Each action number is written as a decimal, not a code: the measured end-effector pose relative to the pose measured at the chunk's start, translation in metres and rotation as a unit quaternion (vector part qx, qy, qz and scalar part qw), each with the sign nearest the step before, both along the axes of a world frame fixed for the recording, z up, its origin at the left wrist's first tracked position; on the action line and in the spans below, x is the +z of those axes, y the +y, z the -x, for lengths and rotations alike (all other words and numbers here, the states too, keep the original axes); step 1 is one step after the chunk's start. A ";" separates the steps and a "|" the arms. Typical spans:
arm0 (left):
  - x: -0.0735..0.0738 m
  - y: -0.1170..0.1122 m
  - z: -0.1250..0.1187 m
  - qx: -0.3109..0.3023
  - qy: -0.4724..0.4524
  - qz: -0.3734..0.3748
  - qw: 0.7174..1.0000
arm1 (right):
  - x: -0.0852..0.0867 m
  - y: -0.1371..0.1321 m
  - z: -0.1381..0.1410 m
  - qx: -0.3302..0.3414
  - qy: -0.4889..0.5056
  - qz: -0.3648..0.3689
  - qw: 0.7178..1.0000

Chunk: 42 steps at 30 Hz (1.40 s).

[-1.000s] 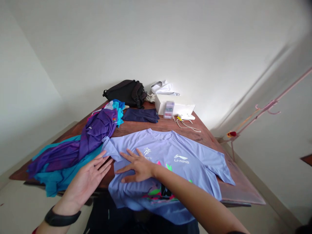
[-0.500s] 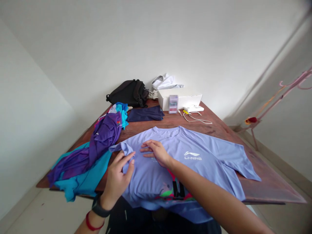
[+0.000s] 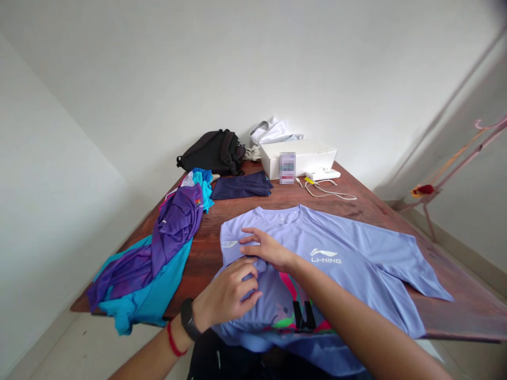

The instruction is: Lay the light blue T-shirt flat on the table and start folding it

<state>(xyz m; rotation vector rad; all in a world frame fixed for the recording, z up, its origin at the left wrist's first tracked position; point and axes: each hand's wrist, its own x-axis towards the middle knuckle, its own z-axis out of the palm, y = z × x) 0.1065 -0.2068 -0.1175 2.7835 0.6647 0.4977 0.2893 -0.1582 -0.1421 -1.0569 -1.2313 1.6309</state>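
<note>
A lavender T-shirt (image 3: 336, 285) lies front up, with a white logo on its chest and a coloured print lower down. Its left-hand sleeve is folded inward over the body, while the other sleeve stretches out to the right. My left hand (image 3: 233, 290) has its fingers curled on the folded sleeve cloth; the fingertips are partly hidden. Just above it, my right hand (image 3: 265, 248) rests on the chest of the shirt with fingers stretched out. The shirt's lower hem hangs over the near table edge, towards my lap.
Purple and blue clothes (image 3: 170, 237) lie heaped at the left of the wooden table (image 3: 202, 253). Along the back are a black bag (image 3: 209, 150), a folded navy cloth (image 3: 241, 186), a white box (image 3: 312, 155) and a white cable (image 3: 332, 194). A pink rack (image 3: 455, 163) stands right.
My left hand has moved right, carrying the sleeve from the shirt's left side inward over its chest. My right hand stays on the shirt. The view has shifted slightly left.
</note>
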 end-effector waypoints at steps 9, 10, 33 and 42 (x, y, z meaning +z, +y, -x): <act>0.033 0.070 0.063 0.097 0.038 -0.024 0.994 | 0.003 0.006 0.000 -0.025 -0.013 0.073 0.997; 0.032 0.084 0.066 0.105 0.056 -0.027 0.993 | 0.004 0.006 -0.001 -0.024 -0.013 0.079 0.996; 0.022 0.163 0.041 -0.049 0.091 0.186 0.977 | 0.007 0.012 -0.009 -0.006 0.074 0.150 0.986; 0.012 0.145 0.021 -0.055 -0.050 0.175 0.982 | 0.005 0.013 -0.008 -0.018 0.096 0.157 0.983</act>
